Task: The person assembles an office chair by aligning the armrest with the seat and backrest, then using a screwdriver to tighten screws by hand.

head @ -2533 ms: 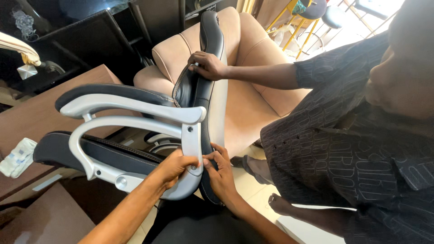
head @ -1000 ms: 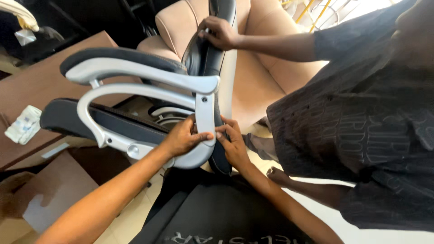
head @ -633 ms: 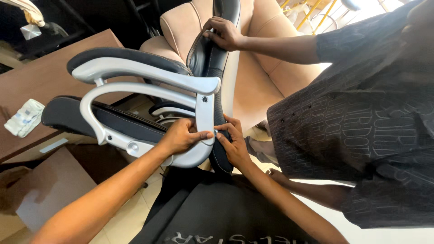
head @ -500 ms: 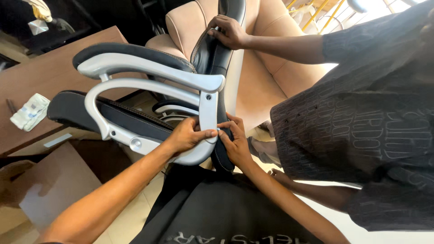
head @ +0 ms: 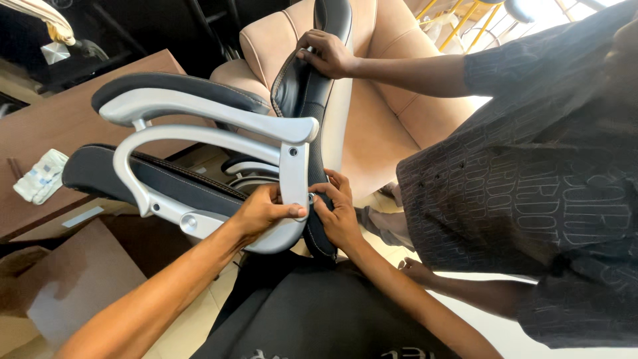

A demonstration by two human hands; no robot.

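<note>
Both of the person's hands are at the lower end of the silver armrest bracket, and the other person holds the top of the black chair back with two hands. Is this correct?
Not quite. In the head view, the other person holds the black chair back with one hand; their other hand hangs low, off the chair. The left hand and right hand are at the silver armrest bracket.

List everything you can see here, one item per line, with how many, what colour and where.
Silver armrest: one, silver-grey with black pad, centre.
Black chair back: one, black, upright behind the armrest.
Beige armchair: one, tan, behind.
Wooden desk: one, brown, left.
Folded cloth: one, whitish, on the desk.
Cardboard box: one, brown, lower left.
Co-worker's hand: one, gripping the chair back's top.
Left hand: on the armrest's lower bracket.
Right hand: beside it, at the bracket.
</note>
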